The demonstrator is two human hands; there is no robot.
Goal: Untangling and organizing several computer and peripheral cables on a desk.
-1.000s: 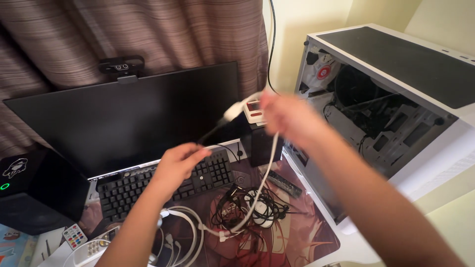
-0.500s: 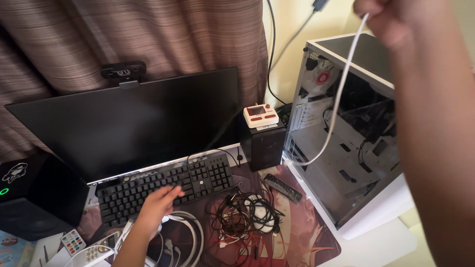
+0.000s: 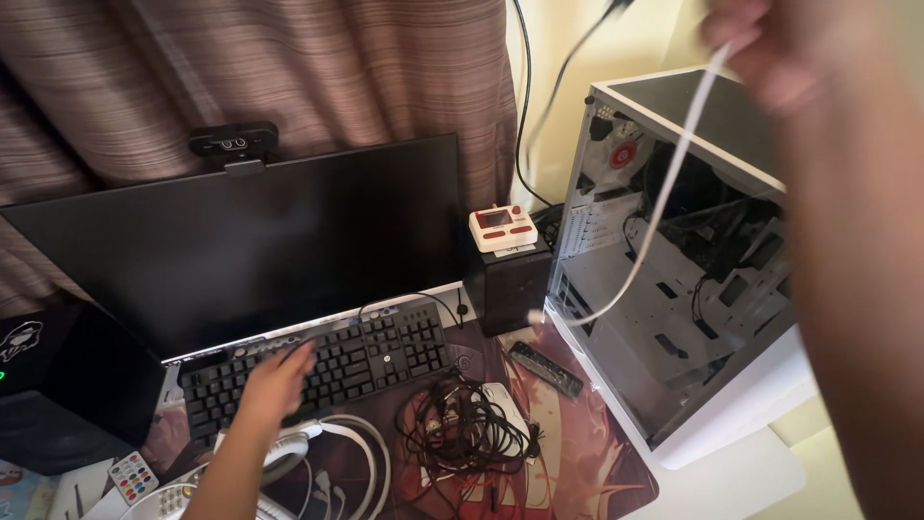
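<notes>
Desk scene, seen from above, near to far. At the near edge of the white desk (image 3: 741, 481) a printed desk mat (image 3: 587, 462) carries one tangle of black cables (image 3: 462, 424), one coil of white cable (image 3: 351, 457) and one small dark remote (image 3: 546, 369); a second, white remote with coloured buttons (image 3: 133, 478) lies at the left corner. The left hand (image 3: 274, 385) rests loosely open, fingers extended, over the one black keyboard (image 3: 327, 371), holding nothing. Behind the keyboard stands one dark monitor (image 3: 241, 241) topped by one webcam (image 3: 233, 142); a black speaker (image 3: 67, 385) sits to its left, and a small black box (image 3: 510, 284) bearing one white-and-red gadget (image 3: 503, 227) to its right. One open white computer case (image 3: 693, 260) fills the right side. The right hand (image 3: 770, 43), raised at top right and blurred, is closed on the white cable (image 3: 664, 202), which hangs in an arc in front of the open case down to the case's lower left corner. Striped brown curtains (image 3: 289, 77) and a pale yellow wall (image 3: 616, 77) close the room. Against the frame half a second earlier, the left hand has moved up from the white coil onto the keyboard, while the right hand stays raised with the cable.
</notes>
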